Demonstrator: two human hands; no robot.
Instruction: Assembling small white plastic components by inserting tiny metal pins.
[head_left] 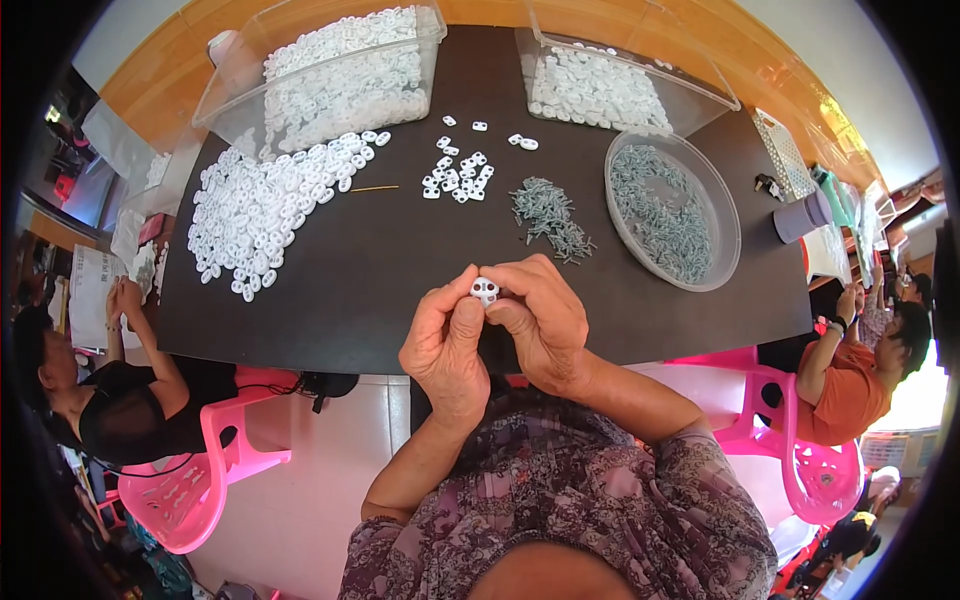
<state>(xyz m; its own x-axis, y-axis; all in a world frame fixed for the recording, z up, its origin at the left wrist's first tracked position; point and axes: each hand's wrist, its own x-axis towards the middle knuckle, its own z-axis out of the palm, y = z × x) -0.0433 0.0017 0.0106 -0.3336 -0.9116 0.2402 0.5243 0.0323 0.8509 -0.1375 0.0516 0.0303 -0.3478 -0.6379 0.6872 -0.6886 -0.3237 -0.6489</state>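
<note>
Over the near edge of the table, my left hand (446, 345) and my right hand (545, 325) meet, pinching a small white plastic piece with dark holes (485, 289) between thumbs and fingers. Whether it is one part or two joined cannot be made out. Just beyond my fingers lies a small group of white square two-holed pieces (462, 180). A heap of short grey-green pins (555, 218), perhaps screws, sits beyond my right hand. To the left spreads a big pile of white oval two-holed pieces (255, 215).
Clear plastic bins of white parts stand at the back left (437, 60) and back right (528, 75). A round clear tray (735, 235) holds more grey-green pins. A thin brass-coloured rod (375, 188) lies by the pile. People sit at both sides on pink chairs (225, 455).
</note>
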